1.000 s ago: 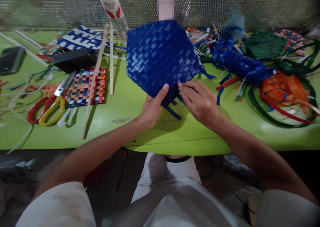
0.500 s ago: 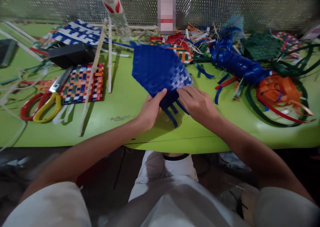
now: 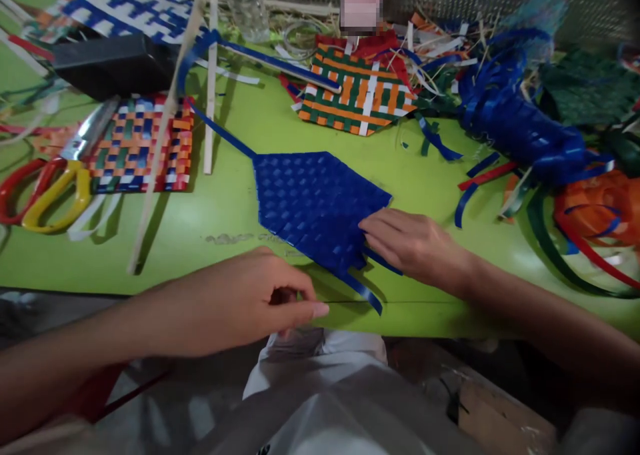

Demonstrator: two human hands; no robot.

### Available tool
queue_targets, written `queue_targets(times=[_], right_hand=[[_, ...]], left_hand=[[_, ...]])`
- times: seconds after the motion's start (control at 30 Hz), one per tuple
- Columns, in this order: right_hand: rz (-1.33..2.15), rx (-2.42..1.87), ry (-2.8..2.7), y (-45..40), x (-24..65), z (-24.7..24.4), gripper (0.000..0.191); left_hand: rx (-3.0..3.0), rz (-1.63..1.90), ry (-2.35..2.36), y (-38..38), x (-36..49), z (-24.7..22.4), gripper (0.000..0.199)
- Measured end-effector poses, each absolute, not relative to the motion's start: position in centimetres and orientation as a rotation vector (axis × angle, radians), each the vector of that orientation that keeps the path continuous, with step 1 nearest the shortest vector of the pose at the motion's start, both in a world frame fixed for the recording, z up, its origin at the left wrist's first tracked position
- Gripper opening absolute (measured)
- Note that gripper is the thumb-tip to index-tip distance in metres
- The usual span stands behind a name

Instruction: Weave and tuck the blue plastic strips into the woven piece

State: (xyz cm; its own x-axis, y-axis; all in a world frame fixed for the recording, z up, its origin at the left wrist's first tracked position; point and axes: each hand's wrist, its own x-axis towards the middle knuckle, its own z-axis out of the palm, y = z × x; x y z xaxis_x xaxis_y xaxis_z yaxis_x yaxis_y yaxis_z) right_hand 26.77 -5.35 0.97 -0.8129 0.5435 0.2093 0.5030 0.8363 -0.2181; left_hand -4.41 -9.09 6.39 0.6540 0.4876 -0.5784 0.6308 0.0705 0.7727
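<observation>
A blue woven strip mat [image 3: 310, 201] with pointed corners lies on the green table, loose strap ends hanging from its near side. My right hand [image 3: 415, 245] pinches its right edge, fingers closed near a loose blue strap end. Below the mat, near the table's front edge, my left hand [image 3: 265, 301] is apart from it; its fingers are loosely curled, thumb and forefinger spaced, with nothing visible between them. From the mat's upper left corner a long blue strap [image 3: 223, 133] runs toward the wooden sticks.
Scissors [image 3: 75, 155] with red and yellow handles lie left beside a multicoloured woven mat [image 3: 135, 148]. Behind them is a black box [image 3: 113, 65]. An orange-green woven piece [image 3: 345, 95] sits at the back. Blue strap bundles [image 3: 520, 125] and orange straps [image 3: 595, 205] are at right.
The blue woven mat has come down from its raised, tilted position and now lies on the table. My left hand has let go of it and moved down toward me; my right still grips it.
</observation>
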Motion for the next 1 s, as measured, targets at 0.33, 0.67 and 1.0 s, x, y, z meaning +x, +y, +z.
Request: queue_targets(times=[0.33, 0.67, 1.0], right_hand=[[-0.104, -0.626, -2.738, -5.8, 26.6, 0.6, 0.032], [0.223, -0.986, -1.910, -2.8, 23.5, 6.1, 0.013], [0.097, -0.838, -2.536, -3.4, 26.3, 2.1, 0.019]], left_hand=[[2.499, 0.329, 0.844, -5.4, -4.4, 0.4, 0.069], [2.455, 0.734, 0.983, -3.6, -4.6, 3.7, 0.072], [2.594, 0.446, 0.810, -3.6, -4.1, -2.5, 0.068]])
